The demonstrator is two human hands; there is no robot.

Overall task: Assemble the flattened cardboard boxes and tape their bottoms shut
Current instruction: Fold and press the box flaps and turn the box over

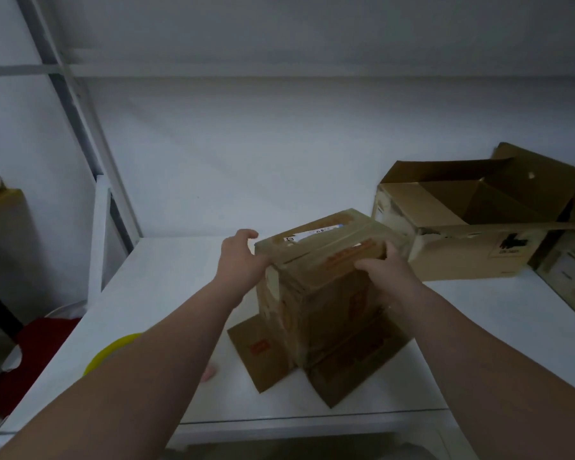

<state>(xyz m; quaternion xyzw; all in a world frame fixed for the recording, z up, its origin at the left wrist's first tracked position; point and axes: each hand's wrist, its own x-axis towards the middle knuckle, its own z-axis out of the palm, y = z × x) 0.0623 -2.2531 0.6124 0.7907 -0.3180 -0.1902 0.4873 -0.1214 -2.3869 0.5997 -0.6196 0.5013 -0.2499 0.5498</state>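
A person steadies a small cardboard box (326,293), already squared up at the centre of the white table (166,293), upper flaps folded shut, lower flaps splayed on the surface. The left hand (243,257) presses flat against its 9 o'clock side; the right hand (385,265) curls over the near flap. Tape on the worn, brown seam cannot be confirmed. A second box (472,227) gapes open at 2 o'clock.

- Left of the upright box (312,293), bare desk (153,277) gives passage back to the wall (246,144).
- Right of it, an open carton (472,257) stands close, blocking.
- Before it, spread flaps (256,353) cover the desk.
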